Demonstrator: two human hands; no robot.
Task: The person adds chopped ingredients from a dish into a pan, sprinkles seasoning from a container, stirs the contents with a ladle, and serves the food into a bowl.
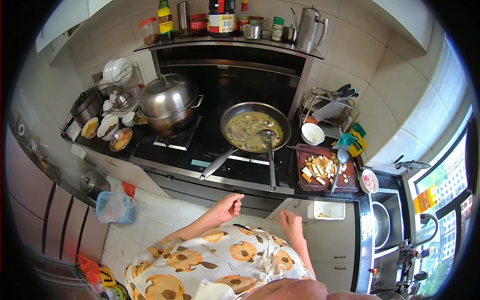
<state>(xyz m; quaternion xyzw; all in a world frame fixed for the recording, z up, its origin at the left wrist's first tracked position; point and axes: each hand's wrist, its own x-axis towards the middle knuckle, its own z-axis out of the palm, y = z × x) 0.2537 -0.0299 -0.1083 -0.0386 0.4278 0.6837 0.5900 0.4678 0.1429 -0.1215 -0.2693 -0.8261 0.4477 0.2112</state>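
My left hand (228, 207) hovers in front of the cooktop's edge, fingers curled, with nothing visible in it. To its right, my right hand (290, 222) is also loosely curled, just left of a white bin on the cabinet door, and no object shows in it. Beyond both hands a frying pan (229, 138) sits on the right burner, its handle pointing toward me. It holds a greenish soup (243, 129) with vegetable pieces. A metal ladle (270, 161) rests in the soup, its handle over the rim. Right of the pan, cut tofu pieces (318, 168) and a spatula (339, 165) lie on a cutting board (350, 183).
A lidded steel wok (167, 99) stands on the left burner, bowls of food (121, 139) beside it. A knife rack (330, 107) and white bowl (312, 134) stand behind the board. The sink (393, 210) is at right, a blue basket (112, 207) on the floor at left.
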